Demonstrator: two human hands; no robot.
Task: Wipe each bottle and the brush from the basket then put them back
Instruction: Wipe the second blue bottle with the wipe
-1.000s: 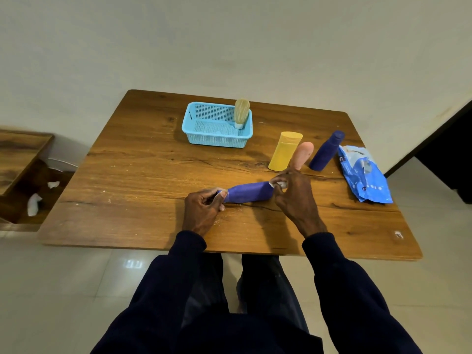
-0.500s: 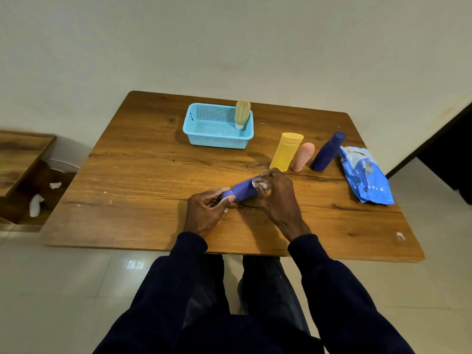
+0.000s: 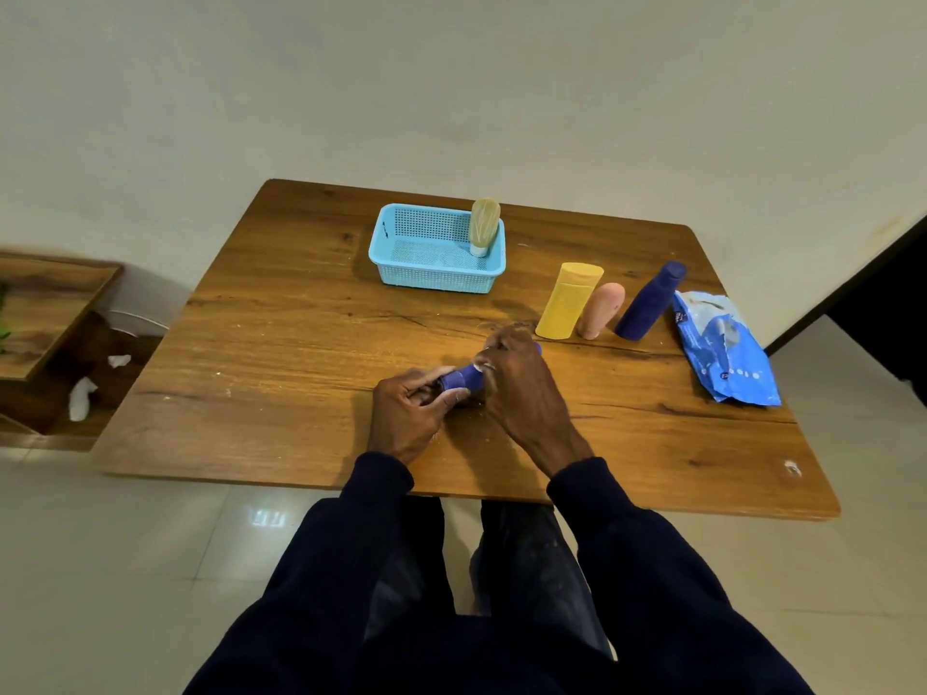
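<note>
1. Head view: a smooth purple bottle (image 3: 464, 377) lies low over the wooden table (image 3: 281, 343), long axis running left to right.
2. The left hand (image 3: 409, 418) pinches its left end; the right hand (image 3: 516, 388) wraps its right part, a bit of white wipe showing.
3. A perforated blue plastic basket (image 3: 431, 280) holds an upright bristle brush (image 3: 483, 225).

Your landmark is the light blue basket (image 3: 435, 250), its walls a fine mesh of small holes, on the brown wood-grain table (image 3: 281, 343). Inside its right corner stands a pale tan brush (image 3: 484, 224). Right of the basket you see a yellow bottle (image 3: 568, 302), a peach-pink one (image 3: 601, 310), a dark blue one (image 3: 649, 302), then a blue packet (image 3: 722, 354) with white markings.
</note>
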